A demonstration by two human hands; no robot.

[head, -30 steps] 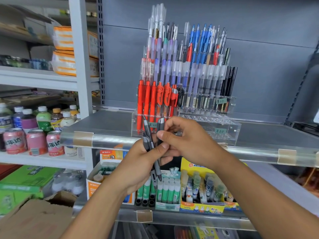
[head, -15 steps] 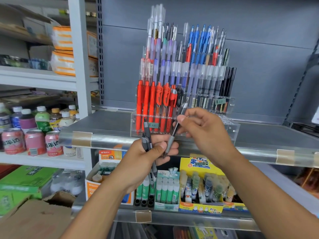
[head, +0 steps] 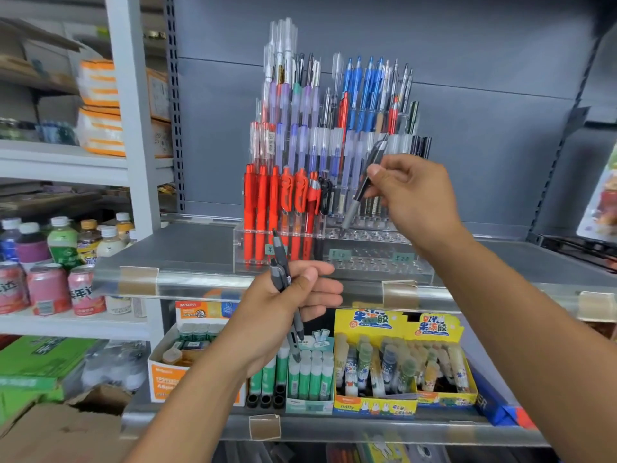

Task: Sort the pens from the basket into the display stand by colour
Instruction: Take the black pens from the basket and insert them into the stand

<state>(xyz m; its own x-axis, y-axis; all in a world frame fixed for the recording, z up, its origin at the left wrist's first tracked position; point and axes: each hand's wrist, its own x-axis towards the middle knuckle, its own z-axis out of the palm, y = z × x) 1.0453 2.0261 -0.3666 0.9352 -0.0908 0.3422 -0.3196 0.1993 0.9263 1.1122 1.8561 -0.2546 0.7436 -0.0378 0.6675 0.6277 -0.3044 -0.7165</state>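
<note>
A clear tiered display stand [head: 377,259] sits on the grey shelf, packed with pens: red ones [head: 267,202] at the front left, purple and clear ones behind, blue ones [head: 364,81] at the top right, black ones at the far right. My right hand [head: 414,192] pinches one grey pen [head: 362,187], tilted, its tip just above the empty holes in the stand's right half. My left hand [head: 283,312] grips a small bunch of grey pens [head: 283,279] below the shelf edge. No basket is in view.
The shelf [head: 187,252] has a clear front rail with taped labels. Below it stand boxes of green glue sticks [head: 310,372] and yellow glue boxes [head: 400,362]. Drink bottles and pink cans [head: 50,282] fill the left shelves. A cardboard box [head: 56,429] sits at the lower left.
My right hand pulled one grey pen out of the bunch in my left hand and carried it up and right to the stand's empty holes. My left hand stayed put.
</note>
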